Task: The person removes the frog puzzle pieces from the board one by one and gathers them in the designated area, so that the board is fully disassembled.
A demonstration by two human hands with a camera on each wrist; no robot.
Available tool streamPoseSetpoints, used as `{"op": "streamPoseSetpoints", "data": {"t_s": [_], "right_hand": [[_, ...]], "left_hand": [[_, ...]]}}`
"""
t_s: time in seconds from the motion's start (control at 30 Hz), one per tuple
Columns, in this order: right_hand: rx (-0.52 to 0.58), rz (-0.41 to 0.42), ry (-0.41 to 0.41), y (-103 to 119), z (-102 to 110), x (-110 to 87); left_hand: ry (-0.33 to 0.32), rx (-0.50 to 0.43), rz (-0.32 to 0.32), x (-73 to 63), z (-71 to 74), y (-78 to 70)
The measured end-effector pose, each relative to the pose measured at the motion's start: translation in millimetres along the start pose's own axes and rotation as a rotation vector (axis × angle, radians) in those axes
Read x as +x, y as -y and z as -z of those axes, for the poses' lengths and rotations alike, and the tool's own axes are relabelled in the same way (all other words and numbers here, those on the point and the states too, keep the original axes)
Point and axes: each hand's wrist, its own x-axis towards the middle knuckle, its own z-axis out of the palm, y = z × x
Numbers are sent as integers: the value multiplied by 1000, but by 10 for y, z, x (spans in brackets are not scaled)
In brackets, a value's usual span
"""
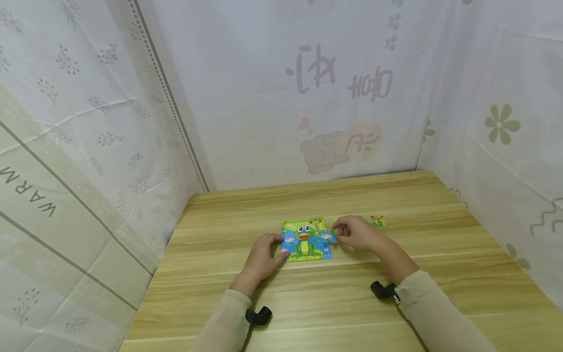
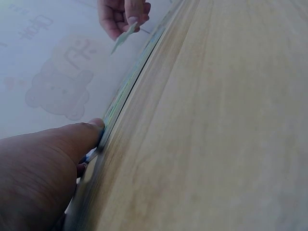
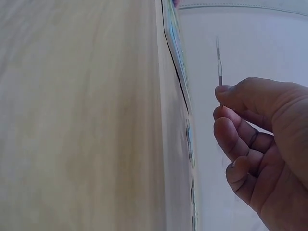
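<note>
A frog jigsaw puzzle lies flat on the wooden table, showing a green frog over blue water with pink flowers. At its left edge rests my left hand, thumb on the lower left corner and fingertips beside the edge higher up. My right hand pinches a puzzle piece between thumb and fingertips at the puzzle's right side. In the right wrist view this thin piece appears edge-on, raised above the table. The left wrist view shows the left thumb pressed along the puzzle's edge.
Loose puzzle pieces lie just beyond the right hand, partly hidden by it. The wooden table reaches back to a printed white curtain, with more curtains at both sides. Both wrists carry a black camera mount.
</note>
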Motion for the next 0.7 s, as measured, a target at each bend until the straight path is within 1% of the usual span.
{"op": "streamPoseSetpoints", "data": {"t_s": [0.27,0.53,0.7], "right_hand": [[35,-18,5,-60,42,-86],[42,-41,8,-117,105,-168],[41,-50,14,-177,115,-193]], "left_hand": [[21,6,28,1,-9,18],[15,-9,24,-1,-19,28],[15,2,25,2,-19,30]]}}
